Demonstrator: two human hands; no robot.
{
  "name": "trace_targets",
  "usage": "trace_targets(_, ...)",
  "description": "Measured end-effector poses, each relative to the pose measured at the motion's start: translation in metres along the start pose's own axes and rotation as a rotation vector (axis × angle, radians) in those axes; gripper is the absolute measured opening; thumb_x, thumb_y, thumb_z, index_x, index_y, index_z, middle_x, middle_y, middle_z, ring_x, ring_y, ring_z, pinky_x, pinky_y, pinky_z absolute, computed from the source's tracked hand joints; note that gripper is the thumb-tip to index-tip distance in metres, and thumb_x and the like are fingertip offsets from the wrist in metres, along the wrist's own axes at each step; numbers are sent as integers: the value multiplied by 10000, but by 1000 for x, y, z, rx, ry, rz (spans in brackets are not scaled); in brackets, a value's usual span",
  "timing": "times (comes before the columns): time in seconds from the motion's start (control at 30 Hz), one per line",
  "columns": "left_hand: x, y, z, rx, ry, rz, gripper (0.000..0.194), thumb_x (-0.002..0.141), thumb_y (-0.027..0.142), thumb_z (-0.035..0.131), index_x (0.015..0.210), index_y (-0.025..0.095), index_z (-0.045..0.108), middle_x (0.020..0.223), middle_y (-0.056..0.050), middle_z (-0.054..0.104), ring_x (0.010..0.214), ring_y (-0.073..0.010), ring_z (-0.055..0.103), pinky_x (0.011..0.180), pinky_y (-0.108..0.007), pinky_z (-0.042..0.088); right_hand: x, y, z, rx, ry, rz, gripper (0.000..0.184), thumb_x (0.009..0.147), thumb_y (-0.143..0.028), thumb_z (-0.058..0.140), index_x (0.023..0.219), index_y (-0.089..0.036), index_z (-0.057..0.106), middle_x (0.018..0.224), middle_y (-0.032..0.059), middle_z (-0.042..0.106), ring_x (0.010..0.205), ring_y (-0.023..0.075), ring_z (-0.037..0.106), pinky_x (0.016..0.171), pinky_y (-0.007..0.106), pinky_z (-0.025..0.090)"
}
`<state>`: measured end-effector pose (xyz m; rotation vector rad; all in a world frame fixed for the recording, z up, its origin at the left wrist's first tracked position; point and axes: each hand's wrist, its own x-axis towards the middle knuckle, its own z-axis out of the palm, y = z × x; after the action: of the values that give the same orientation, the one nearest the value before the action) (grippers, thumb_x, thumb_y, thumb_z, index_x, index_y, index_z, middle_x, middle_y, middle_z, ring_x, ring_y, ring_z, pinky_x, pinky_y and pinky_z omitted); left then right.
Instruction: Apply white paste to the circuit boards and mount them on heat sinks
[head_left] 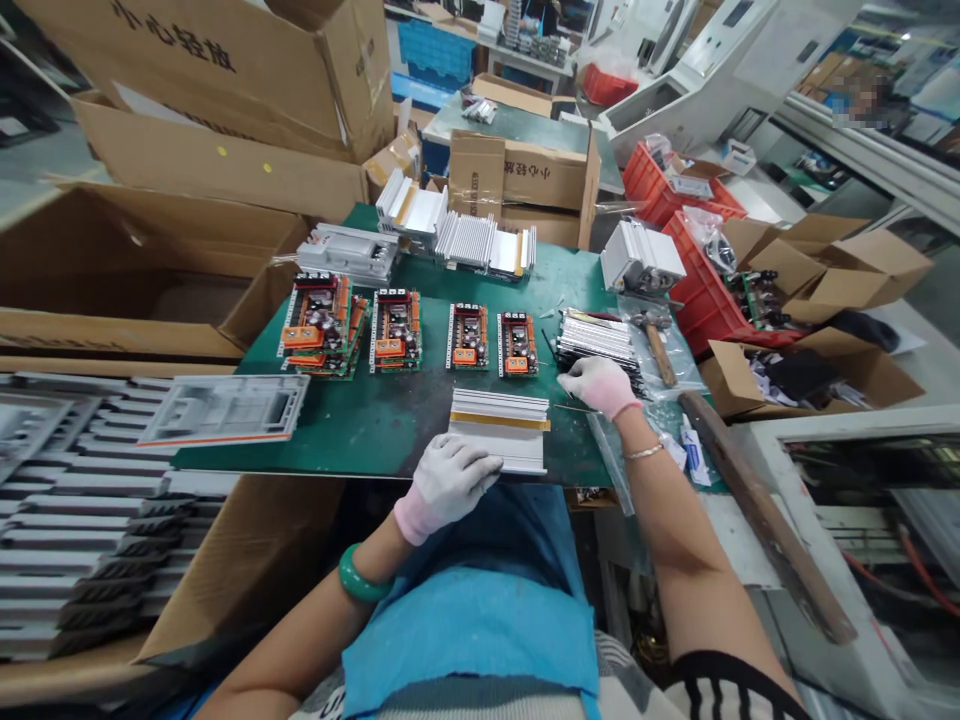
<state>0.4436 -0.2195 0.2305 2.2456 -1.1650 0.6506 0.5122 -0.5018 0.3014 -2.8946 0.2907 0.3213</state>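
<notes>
Workstation among open cardboard cartons (187, 170) and red plastic crates (701, 280). A green-topped worktop (375, 430) carries a row of orange-and-green circuit boards (395, 330), with a grey housing (225, 410) at its left edge and a wooden-handled hammer (655, 340) on clear plastic at the far right. Work in hand centres on two items at the near edge. The left hand (448, 485), in a white glove with a pink cuff, lies flat with fingers together on the lower left end of a white finned aluminium extrusion (499, 430) banded with yellow. The right hand (600, 387), gloved alike, lies palm down against the near edge of a stack of slim metal strips (598, 338); any pinch is not discernible. Both forearms angle inward from the body, wrists low.
</notes>
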Motion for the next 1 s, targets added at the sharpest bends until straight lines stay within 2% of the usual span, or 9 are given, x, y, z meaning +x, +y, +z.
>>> trace_targets(0.07, 2, 3, -5, -31, 2, -52, 197, 932, 372, 586, 1040, 239, 685, 954, -41, 743, 875, -194, 684, 931, -397, 446, -26, -2, 1, 292, 137, -67, 364, 838, -505, 558, 823, -190, 739, 735, 40, 715, 740, 182, 650, 641, 258, 452)
trace_targets(0.17, 9, 11, -14, -162, -20, -150, 477, 928, 517, 552, 1285, 201, 580, 1158, -117, 702, 1070, -260, 658, 991, -435, 463, -75, -18, 11, 733, 263, -224, 289, 811, -472, 598, 726, -210, 687, 674, 7, 676, 640, 151, 609, 584, 252, 452)
trace_targets(0.23, 15, 18, -19, -347, -75, -182, 504, 955, 515, 502, 1348, 200, 534, 1166, -114, 700, 1077, -239, 663, 940, -369, 516, -104, -35, 25, 860, 252, -366, 242, 791, -426, 625, 652, -229, 645, 661, -1, 659, 617, 144, 597, 595, 262, 471)
trace_targets(0.33, 23, 26, -21, -583, -189, -233, 393, 994, 453, 449, 1274, 226, 607, 1046, -68, 736, 929, -185, 702, 819, -276, 550, -132, -56, 51, 928, 238, -388, 246, 773, -432, 643, 615, -247, 608, 666, 8, 659, 618, 156, 609, 607, 290, 501)
trace_targets(0.43, 22, 27, -21, -565, -219, -240, 301, 996, 388, 467, 1142, 243, 686, 950, -42, 747, 859, -165, 698, 789, -266, 528, -143, -56, 70, 941, 290, -225, 170, 738, -406, 692, 697, -252, 635, 705, 17, 675, 632, 169, 626, 599, 299, 523)
trace_targets(0.53, 16, 23, -22, -364, -179, -190, 245, 980, 349, 504, 1021, 239, 719, 824, -26, 732, 785, -158, 673, 751, -288, 480, -149, -38, 74, 967, 360, -95, 169, 745, -368, 706, 861, -254, 662, 788, 24, 711, 693, 182, 668, 640, 309, 556)
trace_targets(0.67, 13, 18, -28, -183, -76, -104, 204, 955, 324, 547, 886, 226, 711, 711, -1, 687, 694, -151, 612, 711, -312, 415, -154, -13, 61, 855, 269, -284, 57, 803, -313, 674, 797, -256, 666, 779, 14, 710, 709, 166, 674, 659, 285, 550)
trace_targets(0.8, 14, 17, -31, -154, -41, -28, 167, 932, 280, 558, 858, 232, 699, 685, 10, 664, 675, -143, 590, 726, -314, 425, -151, -6, 52, 561, 115, -442, 125, 885, -312, 605, 907, -267, 719, 884, 40, 718, 801, 172, 688, 731, 296, 548)
trace_targets(1.0, 3, 15, -19, 41, 16, -136, 192, 890, 447, 626, 907, 278, 715, 886, -18, 734, 872, -183, 668, 876, -360, 477, -134, 6, 51, 235, 280, -424, 249, 954, -316, 496, 996, -259, 735, 948, 69, 678, 814, 172, 676, 719, 274, 528)
